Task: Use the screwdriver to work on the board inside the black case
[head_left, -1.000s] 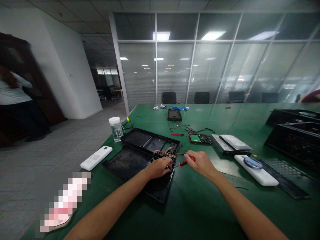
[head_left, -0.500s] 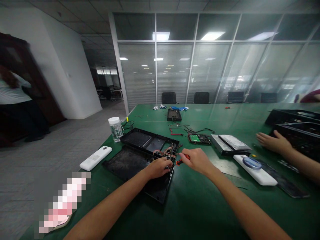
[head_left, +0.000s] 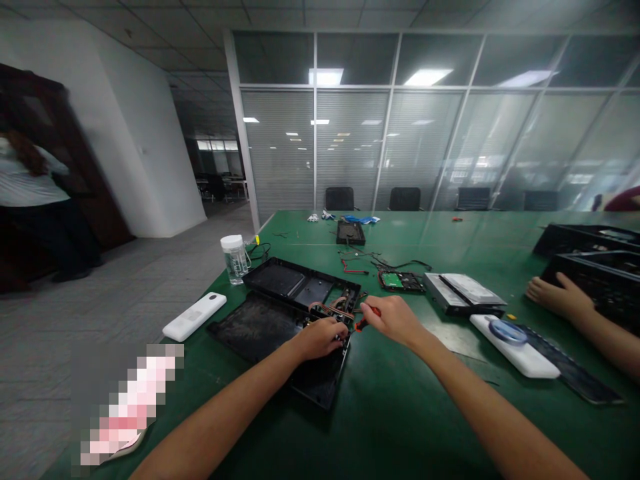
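An opened black case (head_left: pixel 270 330) lies on the green table, its two halves side by side with ribbon cables (head_left: pixel 333 309) and small parts at the right end. My left hand (head_left: pixel 324 335) is closed at that end, its fingers pinched on something too small to make out. Just right of it, my right hand (head_left: pixel 395 319) grips a red and black screwdriver (head_left: pixel 369 321), whose tip points down and left toward the left fingertips. Whether the tip touches anything cannot be seen.
Beyond the case stand a clear bottle (head_left: pixel 234 261) and a hard drive (head_left: pixel 401 281). A silver drive unit (head_left: pixel 465 293) and a white device (head_left: pixel 515 347) lie at right. Another person's hand (head_left: pixel 560 297) touches a black chassis (head_left: pixel 605 283). A white device (head_left: pixel 195 317) is left.
The view has shifted slightly. Both my hands keep nearly the same places and holds. The other person's hand at the right has moved closer against the black chassis.
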The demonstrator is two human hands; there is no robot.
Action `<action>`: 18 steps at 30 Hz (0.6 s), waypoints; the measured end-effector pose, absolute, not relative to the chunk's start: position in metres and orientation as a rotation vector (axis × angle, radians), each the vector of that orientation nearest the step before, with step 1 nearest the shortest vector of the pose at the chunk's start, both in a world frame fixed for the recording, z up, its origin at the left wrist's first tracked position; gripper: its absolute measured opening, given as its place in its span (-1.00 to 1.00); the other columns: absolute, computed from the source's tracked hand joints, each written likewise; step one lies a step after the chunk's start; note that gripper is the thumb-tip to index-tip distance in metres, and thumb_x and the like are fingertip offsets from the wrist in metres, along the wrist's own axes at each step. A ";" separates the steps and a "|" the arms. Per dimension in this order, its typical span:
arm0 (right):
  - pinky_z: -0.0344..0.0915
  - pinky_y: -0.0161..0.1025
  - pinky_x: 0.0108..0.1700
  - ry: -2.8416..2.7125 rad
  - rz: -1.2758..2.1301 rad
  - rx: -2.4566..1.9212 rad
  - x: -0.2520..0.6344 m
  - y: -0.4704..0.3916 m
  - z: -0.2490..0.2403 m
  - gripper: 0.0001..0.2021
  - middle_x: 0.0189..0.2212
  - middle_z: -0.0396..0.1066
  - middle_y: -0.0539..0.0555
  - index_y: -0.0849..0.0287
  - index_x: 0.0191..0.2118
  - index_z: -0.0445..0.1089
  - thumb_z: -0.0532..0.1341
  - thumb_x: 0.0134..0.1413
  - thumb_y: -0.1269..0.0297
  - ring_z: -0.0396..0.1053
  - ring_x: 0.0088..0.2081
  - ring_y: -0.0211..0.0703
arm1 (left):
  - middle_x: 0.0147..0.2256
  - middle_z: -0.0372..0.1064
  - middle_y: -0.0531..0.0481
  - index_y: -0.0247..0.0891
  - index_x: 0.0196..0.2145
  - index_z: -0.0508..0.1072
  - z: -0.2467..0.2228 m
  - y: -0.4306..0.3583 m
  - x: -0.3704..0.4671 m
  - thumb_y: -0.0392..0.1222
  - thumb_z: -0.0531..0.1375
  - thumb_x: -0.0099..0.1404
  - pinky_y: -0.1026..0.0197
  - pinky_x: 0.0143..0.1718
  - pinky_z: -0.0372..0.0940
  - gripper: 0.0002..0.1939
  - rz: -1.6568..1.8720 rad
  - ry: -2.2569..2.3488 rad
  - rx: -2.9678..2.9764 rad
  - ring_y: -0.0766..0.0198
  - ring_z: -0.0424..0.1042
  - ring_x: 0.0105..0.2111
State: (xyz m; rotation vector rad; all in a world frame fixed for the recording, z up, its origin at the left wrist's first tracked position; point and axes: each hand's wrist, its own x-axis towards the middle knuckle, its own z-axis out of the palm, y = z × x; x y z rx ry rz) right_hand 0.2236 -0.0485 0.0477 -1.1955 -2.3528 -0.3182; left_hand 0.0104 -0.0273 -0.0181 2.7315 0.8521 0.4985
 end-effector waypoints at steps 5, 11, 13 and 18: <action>-0.12 -0.28 -0.50 -2.385 -0.356 -1.311 0.218 -0.050 0.059 -0.58 -0.64 0.36 0.07 0.14 -0.54 0.33 -0.06 0.17 0.04 0.27 -0.58 -0.24 | -0.25 0.27 0.01 -0.23 -0.26 0.30 -0.019 -0.026 0.011 -0.36 0.16 0.14 0.30 -0.20 0.17 -0.81 0.495 0.854 2.720 0.27 0.31 -0.25; -0.02 -0.31 -0.46 -2.550 -0.235 -1.460 0.206 -0.060 0.091 -0.71 -0.49 0.42 0.08 0.17 -0.20 0.30 -0.05 0.16 0.12 0.35 -0.47 -0.16 | -0.26 0.27 0.00 -0.25 -0.27 0.28 -0.022 -0.027 0.012 -0.36 0.17 0.14 0.30 -0.22 0.17 -0.81 0.501 0.903 2.713 0.27 0.31 -0.24; 0.02 -0.32 -0.43 -2.627 -0.181 -1.453 0.201 -0.061 0.098 -0.69 -0.44 0.44 0.07 0.15 -0.13 0.26 -0.08 0.18 0.13 0.37 -0.42 -0.15 | -0.26 0.27 0.00 -0.26 -0.27 0.28 -0.021 -0.027 0.012 -0.36 0.17 0.14 0.29 -0.20 0.17 -0.82 0.492 0.910 2.705 0.26 0.30 -0.23; 0.07 -0.26 -0.37 -2.602 -0.322 -1.642 0.196 -0.063 0.103 -0.49 -0.40 0.44 0.20 0.21 -0.30 0.35 -0.19 0.19 -0.04 0.39 -0.33 -0.02 | -0.24 0.28 -0.01 -0.26 -0.25 0.28 -0.018 -0.028 0.012 -0.36 0.16 0.14 0.27 -0.18 0.17 -0.80 0.488 0.897 2.688 0.25 0.30 -0.21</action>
